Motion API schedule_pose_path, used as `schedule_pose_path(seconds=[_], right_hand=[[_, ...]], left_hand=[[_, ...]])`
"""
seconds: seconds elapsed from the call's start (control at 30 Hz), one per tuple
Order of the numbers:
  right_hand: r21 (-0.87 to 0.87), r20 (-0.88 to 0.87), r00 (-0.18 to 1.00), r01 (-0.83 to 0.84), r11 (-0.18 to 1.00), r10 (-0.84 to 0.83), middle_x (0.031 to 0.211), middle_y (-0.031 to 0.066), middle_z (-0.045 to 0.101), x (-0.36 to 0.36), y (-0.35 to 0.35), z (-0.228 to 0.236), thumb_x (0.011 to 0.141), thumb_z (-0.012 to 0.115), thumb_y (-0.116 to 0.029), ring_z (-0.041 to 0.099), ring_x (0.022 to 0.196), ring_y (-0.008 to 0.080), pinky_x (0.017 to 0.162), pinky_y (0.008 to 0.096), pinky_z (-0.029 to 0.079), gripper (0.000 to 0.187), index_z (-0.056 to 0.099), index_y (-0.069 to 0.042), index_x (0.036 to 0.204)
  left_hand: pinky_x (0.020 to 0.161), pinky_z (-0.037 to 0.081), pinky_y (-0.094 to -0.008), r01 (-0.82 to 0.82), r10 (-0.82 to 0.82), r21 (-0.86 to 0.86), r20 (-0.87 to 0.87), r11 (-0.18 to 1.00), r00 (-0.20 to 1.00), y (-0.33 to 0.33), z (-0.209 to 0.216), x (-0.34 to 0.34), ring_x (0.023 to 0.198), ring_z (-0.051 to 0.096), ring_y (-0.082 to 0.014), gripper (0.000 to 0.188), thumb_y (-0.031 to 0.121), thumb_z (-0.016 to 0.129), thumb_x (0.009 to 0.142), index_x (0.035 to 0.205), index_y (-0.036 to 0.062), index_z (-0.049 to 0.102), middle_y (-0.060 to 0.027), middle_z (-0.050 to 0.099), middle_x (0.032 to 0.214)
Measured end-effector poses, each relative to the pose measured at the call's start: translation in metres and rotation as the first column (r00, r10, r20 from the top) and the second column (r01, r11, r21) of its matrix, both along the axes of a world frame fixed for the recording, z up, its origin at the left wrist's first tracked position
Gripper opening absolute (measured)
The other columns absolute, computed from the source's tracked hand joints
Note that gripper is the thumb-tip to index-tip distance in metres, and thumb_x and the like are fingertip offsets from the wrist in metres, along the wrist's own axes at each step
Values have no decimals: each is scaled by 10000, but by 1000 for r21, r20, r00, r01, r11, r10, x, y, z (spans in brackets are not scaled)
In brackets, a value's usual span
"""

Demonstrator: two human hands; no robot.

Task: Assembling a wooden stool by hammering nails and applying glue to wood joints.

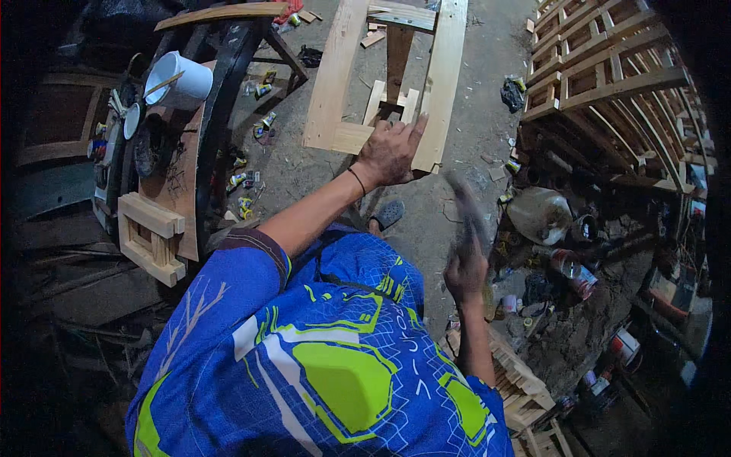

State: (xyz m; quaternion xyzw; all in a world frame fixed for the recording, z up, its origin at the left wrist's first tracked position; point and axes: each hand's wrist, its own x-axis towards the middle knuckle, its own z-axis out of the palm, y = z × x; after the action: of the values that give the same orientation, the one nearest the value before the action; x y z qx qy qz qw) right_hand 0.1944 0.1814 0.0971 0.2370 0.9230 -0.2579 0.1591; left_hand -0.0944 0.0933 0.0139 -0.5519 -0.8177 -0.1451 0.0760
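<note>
A pale wooden frame [328,91] with two long rails and short crosspieces stretches away in front of me. At its near right corner, my left hand [392,151] grips the wood where a crosspiece meets the right rail, its fingers pointing up along the rail. To the right and apart from the frame, my right hand [466,276] is closed round a dark hammer-like tool [469,217]. Motion smears the tool, so its head is not clear. Beneath the frame's opening are more wood pieces [375,103], partly hidden.
At left, a dark bench [221,99] bears a white bucket [190,82] and a small block-like wooden assembly [152,236]. Slatted wooden panels [601,65] stand at right. Below them lie a cloudy plastic container [539,217] and clutter. Scraps and wrappers litter the floor.
</note>
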Motion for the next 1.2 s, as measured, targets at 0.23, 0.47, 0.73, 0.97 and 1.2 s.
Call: schedule_pose_path(seconds=[0.23,0.47,0.73,0.97,1.2], right_hand=[[-346,-113,993,-78,935,41,999,239,658,16,2,-40,864,665,-179,663,904,406,749,514,496,371,588,-50,1202],[-5,-509,807,346,938,-300,745,187,648,-16,-6,25,934,611,-206,640,660,421,603,453,491,194,609,-19,983],[-95,-182,872,444,891,-454,931,231,610,-33,-16,16,907,592,-131,605,811,463,702,459,484,196,554,18,1027],[-307,-879,393,-32,951,-271,864,97,571,-1,-2,20,871,622,-126,535,743,238,710,361,495,225,557,-38,1069],[-66,-404,749,549,833,-526,1002,339,613,-2,-32,-79,938,588,-218,585,941,524,751,545,465,320,523,24,1137]], left_hand=[[762,471,-395,-1,1,30,28,1000,1000,2,3,2,913,619,-258,1099,382,812,592,1473,-51,319,-153,646,1142],[750,470,-388,2,-4,26,80,1000,997,3,3,2,915,620,-267,1084,394,811,600,1462,-52,329,-165,640,1134],[710,425,-390,39,-41,136,9,990,999,3,-3,4,772,609,-244,931,373,737,682,1422,-81,399,-108,621,847],[693,455,-379,11,-10,85,-8,996,1000,4,10,4,833,606,-254,1028,347,791,604,1438,-74,363,-130,606,912],[675,443,-371,-4,4,48,-6,999,1000,7,-8,10,795,613,-237,1047,442,795,628,1428,-85,373,-114,611,866]])
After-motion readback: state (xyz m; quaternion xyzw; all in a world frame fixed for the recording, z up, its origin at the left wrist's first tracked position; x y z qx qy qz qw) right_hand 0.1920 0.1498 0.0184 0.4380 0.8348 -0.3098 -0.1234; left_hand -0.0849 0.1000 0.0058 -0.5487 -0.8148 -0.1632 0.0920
